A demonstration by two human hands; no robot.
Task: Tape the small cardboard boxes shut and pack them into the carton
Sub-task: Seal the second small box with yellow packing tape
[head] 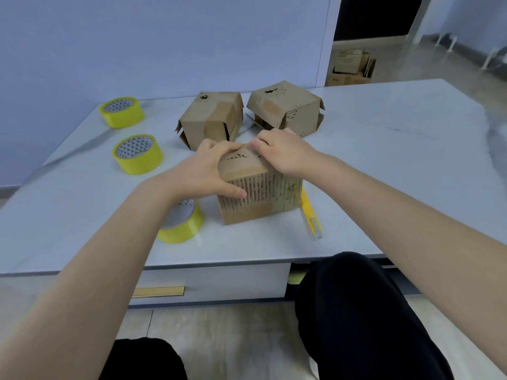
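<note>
The pale table [384, 160] is serving as the work surface, with everything the person needs lying within reach. Beyond its far right corner, on the floor, some brown cardboard [351, 68] is standing; whether it is the packing carton cannot be told. Two small boxes, the back left box [211, 116] and the back right box [285, 108], are waiting at the back with flaps gaping, likely queued for taping. The near box [260, 198] is sitting at the front edge, pulled close for working. The left hand [203, 165] is gripping its left top edge, thumb pressing the front face, while the right hand [282, 152] is curling its fingers over the far top edge, probably to hold the flaps down. Three yellow tape rolls are lying to the left: far roll [122, 112], middle roll [138, 154], near roll [183, 229]. A slim yellow tool [308, 212] is lying just beside the near box's right side.
</note>
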